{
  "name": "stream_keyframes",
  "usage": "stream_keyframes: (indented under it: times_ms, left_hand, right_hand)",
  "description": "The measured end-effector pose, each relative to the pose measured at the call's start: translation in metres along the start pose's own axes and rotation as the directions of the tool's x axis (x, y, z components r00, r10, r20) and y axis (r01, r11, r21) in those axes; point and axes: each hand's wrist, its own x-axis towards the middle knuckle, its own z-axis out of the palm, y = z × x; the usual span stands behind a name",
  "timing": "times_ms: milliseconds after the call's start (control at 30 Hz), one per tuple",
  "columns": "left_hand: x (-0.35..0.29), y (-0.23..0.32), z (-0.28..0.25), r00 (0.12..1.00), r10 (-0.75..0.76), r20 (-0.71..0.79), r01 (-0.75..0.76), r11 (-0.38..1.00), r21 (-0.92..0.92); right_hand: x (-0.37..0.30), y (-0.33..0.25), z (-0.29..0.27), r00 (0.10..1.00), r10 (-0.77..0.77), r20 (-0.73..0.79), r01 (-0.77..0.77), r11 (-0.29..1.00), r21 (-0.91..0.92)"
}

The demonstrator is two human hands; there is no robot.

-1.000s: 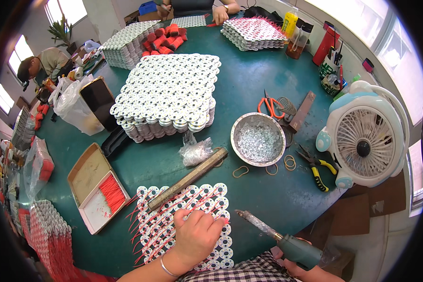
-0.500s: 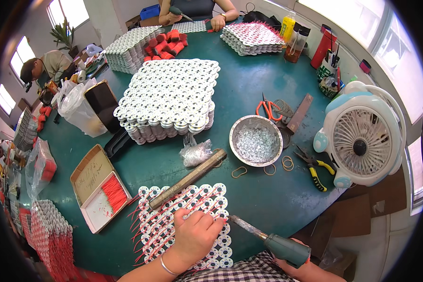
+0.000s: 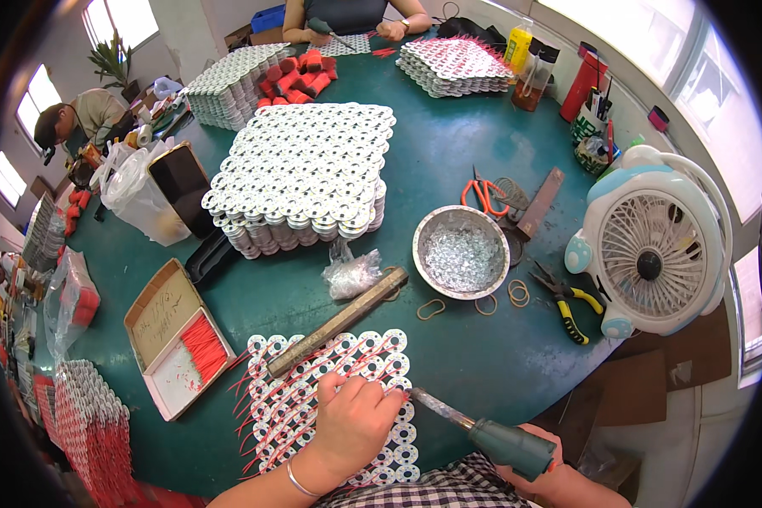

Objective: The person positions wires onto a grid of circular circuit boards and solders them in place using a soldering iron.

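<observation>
A panel of round white circuit boards (image 3: 405,453) lies in front of me, with thin red wires (image 3: 250,415) running slantwise over it and past its left edge. My left hand (image 3: 356,423) rests over the panel, fingers pinched on a red wire near the right-hand column; the fingertips hide most of that end. In my right hand (image 3: 540,457) is a soldering iron with a green handle (image 3: 508,446). Its tip meets the panel beside my left fingertips. A brownish bar (image 3: 339,323) lies slantwise across the panel's upper part.
Beyond the panel are a bowl of silvery bits (image 3: 461,254), a tall stack of board panels (image 3: 300,169) and a small bag (image 3: 351,275). Left is an open box of red wires (image 3: 182,339). Pliers (image 3: 567,309) and a fan (image 3: 648,254) stand right. A co-worker sits opposite.
My hands and the soldering iron stay nearly in place at the same board. Across the table, the co-worker's hand on the right has lifted slightly off their panel.
</observation>
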Motion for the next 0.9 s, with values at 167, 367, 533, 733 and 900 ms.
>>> stream_keyframes:
  times_ms: [167,367,533,733,900]
  left_hand:
    - [0.000,0.002,0.000,1.000,-0.007,-0.008,0.007,1.000,-0.004]
    - [-0.003,0.002,-0.002,1.000,-0.025,0.004,0.025,1.000,0.003]
    - [-0.012,0.007,-0.010,0.990,-0.091,-0.109,0.085,0.995,-0.058]
    - [-0.031,0.012,-0.007,0.993,-0.110,-0.036,0.109,0.994,-0.024]
    - [-0.029,0.009,-0.002,0.994,-0.089,-0.062,0.088,0.996,-0.028]
  right_hand:
    - [0.002,0.015,-0.012,0.948,-0.313,0.049,0.317,0.940,-0.126]
    - [-0.005,0.073,-0.035,0.904,-0.427,-0.038,0.418,0.898,-0.137]
    - [-0.003,0.017,-0.019,0.924,-0.352,0.148,0.377,0.904,-0.203]
    - [-0.006,0.042,-0.024,0.897,-0.302,0.323,0.413,0.832,-0.371]
    - [-0.017,0.026,-0.009,0.991,-0.078,0.107,0.097,0.977,-0.190]
